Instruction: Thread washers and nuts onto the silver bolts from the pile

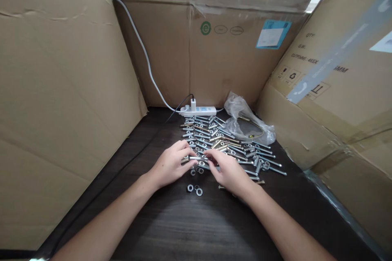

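My left hand (175,160) pinches the left end of a slim silver expansion bolt (199,158), held level between thumb and fingers. At its other end my right hand (227,169) is closed on it too, thumb below and fingertips above. The fingers hide both ends. Just below the hands lie flat washers (192,172) on the dark table. Nearer to me sit a hex nut (190,188), a thin spring ring (197,187) and a flat washer (199,192). Behind and beside my hands spread rows of silver and brassy bolts (232,142) with sleeves, nuts and washers.
A white power strip (206,111) with a plugged-in adapter stands at the back. A black cable (134,159) crosses the table (177,228) on the left. Crumpled clear plastic bags (241,110) lie back right. Cardboard boxes (165,53) wall in the left, back and right.
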The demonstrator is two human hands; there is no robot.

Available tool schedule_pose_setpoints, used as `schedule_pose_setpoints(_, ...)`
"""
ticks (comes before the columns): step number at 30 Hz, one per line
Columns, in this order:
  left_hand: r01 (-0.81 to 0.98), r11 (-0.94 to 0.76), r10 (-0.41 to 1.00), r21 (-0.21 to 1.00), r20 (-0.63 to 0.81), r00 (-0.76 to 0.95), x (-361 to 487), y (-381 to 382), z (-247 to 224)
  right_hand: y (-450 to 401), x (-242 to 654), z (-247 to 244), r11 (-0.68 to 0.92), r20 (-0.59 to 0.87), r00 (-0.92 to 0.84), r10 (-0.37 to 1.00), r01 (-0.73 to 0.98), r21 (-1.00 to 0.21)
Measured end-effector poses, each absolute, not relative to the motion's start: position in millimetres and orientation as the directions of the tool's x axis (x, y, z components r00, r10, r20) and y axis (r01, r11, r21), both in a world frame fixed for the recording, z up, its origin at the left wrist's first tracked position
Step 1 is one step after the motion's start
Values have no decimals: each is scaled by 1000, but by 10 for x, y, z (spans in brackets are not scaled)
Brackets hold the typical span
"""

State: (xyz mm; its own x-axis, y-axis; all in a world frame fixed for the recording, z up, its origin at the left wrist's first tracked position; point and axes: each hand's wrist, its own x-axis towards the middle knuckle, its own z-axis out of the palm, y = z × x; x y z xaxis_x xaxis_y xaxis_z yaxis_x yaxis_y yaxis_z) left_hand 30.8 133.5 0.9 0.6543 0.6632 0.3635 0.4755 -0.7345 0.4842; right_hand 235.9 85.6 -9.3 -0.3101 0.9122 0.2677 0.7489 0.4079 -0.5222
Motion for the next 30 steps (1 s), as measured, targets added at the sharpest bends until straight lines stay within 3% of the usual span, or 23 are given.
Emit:
schedule_pose_setpoints(9,447,-726,650,523,308,695,370,1328,-59,805,2220,-157,446,318,-317,894,708,-548)
schedule_pose_setpoints(17,477,-629,731,613,257,632,327,1325,-2,843,2315,-125,429,331,-283,900,710,-559)
schedule_pose_setpoints(25,378,-689,700,619,431,569,297,1332,23,814,2292,-117,400,326,-247,912,707,-583)
schedule_pose_setpoints(28,351,-694,711,629,523,470,267,1361,51,765,2285,-44,361,245,-269,931,777,-516)
schedule_pose_setpoints(30,352,-691,720,631,556,416,252,1380,66,729,2272,1,414,200,-363,910,783,-464)
